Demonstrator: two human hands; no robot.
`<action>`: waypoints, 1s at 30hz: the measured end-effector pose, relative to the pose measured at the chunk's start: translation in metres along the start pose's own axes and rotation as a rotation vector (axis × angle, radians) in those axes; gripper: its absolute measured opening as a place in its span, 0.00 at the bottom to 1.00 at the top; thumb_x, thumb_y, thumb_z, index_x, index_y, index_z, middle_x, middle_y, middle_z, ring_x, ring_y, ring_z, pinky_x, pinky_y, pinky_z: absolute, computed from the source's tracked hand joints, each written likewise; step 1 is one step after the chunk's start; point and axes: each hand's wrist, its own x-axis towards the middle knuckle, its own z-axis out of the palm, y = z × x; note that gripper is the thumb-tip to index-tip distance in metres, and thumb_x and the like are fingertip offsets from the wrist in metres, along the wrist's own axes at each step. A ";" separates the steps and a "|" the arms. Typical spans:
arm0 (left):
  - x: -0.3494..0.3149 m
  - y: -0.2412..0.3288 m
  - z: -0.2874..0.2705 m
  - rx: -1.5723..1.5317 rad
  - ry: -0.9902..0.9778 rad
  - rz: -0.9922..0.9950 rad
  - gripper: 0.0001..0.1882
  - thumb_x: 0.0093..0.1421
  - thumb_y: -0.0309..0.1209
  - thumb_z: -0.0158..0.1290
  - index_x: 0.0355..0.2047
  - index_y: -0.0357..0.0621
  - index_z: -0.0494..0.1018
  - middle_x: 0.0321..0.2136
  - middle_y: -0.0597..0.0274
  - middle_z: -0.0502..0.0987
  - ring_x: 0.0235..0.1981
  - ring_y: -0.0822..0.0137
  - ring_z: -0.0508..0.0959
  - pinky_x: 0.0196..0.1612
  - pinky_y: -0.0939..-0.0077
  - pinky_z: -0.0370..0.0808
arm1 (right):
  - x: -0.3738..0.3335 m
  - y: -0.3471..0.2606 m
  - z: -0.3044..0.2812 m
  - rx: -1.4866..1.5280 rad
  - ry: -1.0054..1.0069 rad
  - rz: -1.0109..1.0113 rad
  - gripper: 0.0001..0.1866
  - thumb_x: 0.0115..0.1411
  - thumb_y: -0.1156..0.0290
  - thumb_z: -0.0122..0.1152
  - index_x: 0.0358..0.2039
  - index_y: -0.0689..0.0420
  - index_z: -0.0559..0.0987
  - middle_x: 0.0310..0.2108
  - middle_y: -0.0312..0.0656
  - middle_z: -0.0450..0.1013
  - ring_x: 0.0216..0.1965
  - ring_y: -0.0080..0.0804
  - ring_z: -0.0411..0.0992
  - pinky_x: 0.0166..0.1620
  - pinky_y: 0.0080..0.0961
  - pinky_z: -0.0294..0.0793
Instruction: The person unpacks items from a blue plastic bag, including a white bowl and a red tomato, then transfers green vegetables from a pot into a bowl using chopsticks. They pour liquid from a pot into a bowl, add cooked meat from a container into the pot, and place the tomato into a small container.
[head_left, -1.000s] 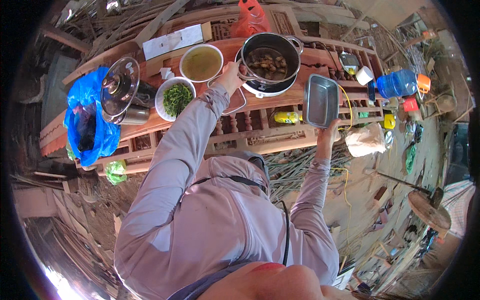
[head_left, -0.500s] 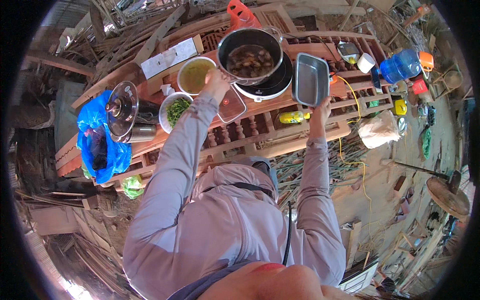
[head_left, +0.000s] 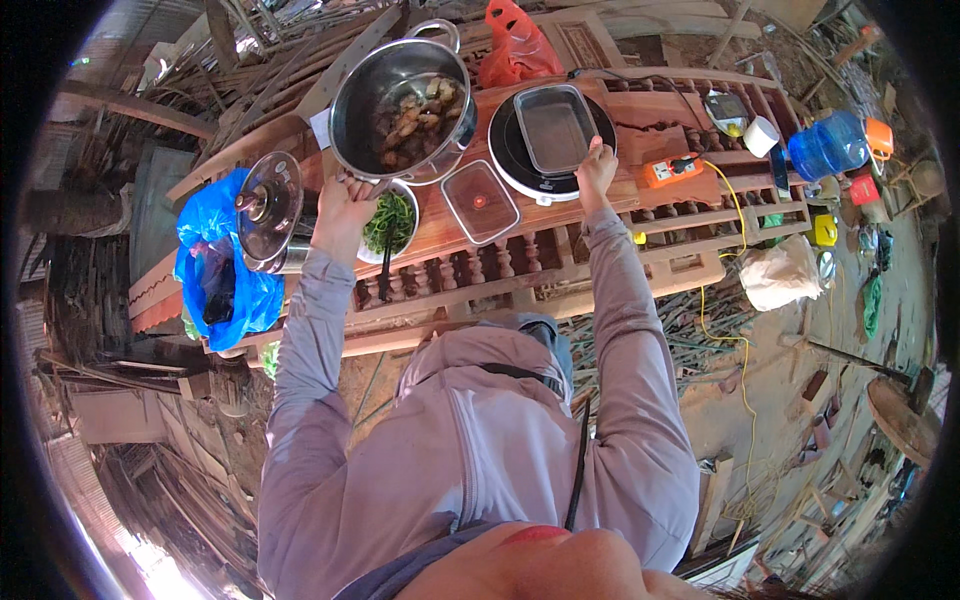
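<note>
Since the earlier frames, the stainless-steel cooking pot [head_left: 365,90] has swung away to the left of the induction cooktop [head_left: 507,150], and the rectangular metal tray [head_left: 556,128] has come in from its right to lie over it. Farthest left of the cooktop sits a blue plastic bag [head_left: 255,300], with a glass lid [head_left: 270,195] on edge just beside it. Next comes the left hand [head_left: 343,215], closed around the pot's near handle — brown chunks of food lie inside the pot. Nearer the cooktop are leafy greens [head_left: 388,225] in a bowl, then a clear rectangular container [head_left: 480,205] just left of it. Over the cooktop itself, the right hand [head_left: 597,170] grips the tray's near right corner — whether the tray touches the surface, I cannot tell. Right of the cooktop, an orange power strip [head_left: 672,170] lies near, a white cup [head_left: 761,137] farther off.
</note>
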 end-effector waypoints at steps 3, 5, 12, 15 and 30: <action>-0.018 0.014 0.006 -0.274 0.188 -0.122 0.15 0.59 0.22 0.40 0.17 0.54 0.55 0.13 0.79 0.51 0.15 0.80 0.50 0.20 0.85 0.50 | -0.008 -0.014 -0.003 -0.080 -0.038 0.119 0.30 0.63 0.48 0.45 0.40 0.69 0.72 0.34 0.61 0.69 0.35 0.52 0.70 0.34 0.38 0.71; -0.048 0.026 -0.012 -0.415 0.295 -0.200 0.18 0.61 0.23 0.36 0.14 0.53 0.53 0.11 0.75 0.52 0.14 0.78 0.52 0.21 0.84 0.53 | -0.048 -0.064 -0.010 -0.192 0.118 0.098 0.29 0.61 0.47 0.46 0.42 0.66 0.70 0.38 0.60 0.68 0.43 0.55 0.66 0.45 0.44 0.63; -0.068 0.031 -0.003 -0.593 0.424 -0.253 0.18 0.63 0.26 0.35 0.14 0.52 0.53 0.09 0.74 0.48 0.10 0.77 0.46 0.17 0.82 0.47 | -0.157 -0.026 -0.031 -0.154 -0.174 0.254 0.23 0.60 0.52 0.51 0.38 0.64 0.70 0.34 0.55 0.71 0.39 0.52 0.70 0.43 0.43 0.67; -0.067 0.025 -0.012 -0.579 0.374 -0.243 0.17 0.64 0.26 0.35 0.16 0.51 0.54 0.09 0.75 0.48 0.11 0.78 0.46 0.17 0.82 0.46 | -0.172 -0.025 -0.013 -0.274 -0.293 0.227 0.24 0.58 0.50 0.53 0.34 0.63 0.71 0.32 0.56 0.73 0.37 0.55 0.71 0.39 0.44 0.68; -0.089 0.031 -0.015 -0.568 0.353 -0.236 0.17 0.63 0.25 0.35 0.16 0.52 0.55 0.09 0.76 0.50 0.10 0.78 0.46 0.15 0.82 0.46 | -0.168 0.002 0.040 0.121 -0.131 0.386 0.23 0.63 0.51 0.48 0.38 0.63 0.70 0.31 0.48 0.72 0.33 0.40 0.71 0.32 0.37 0.69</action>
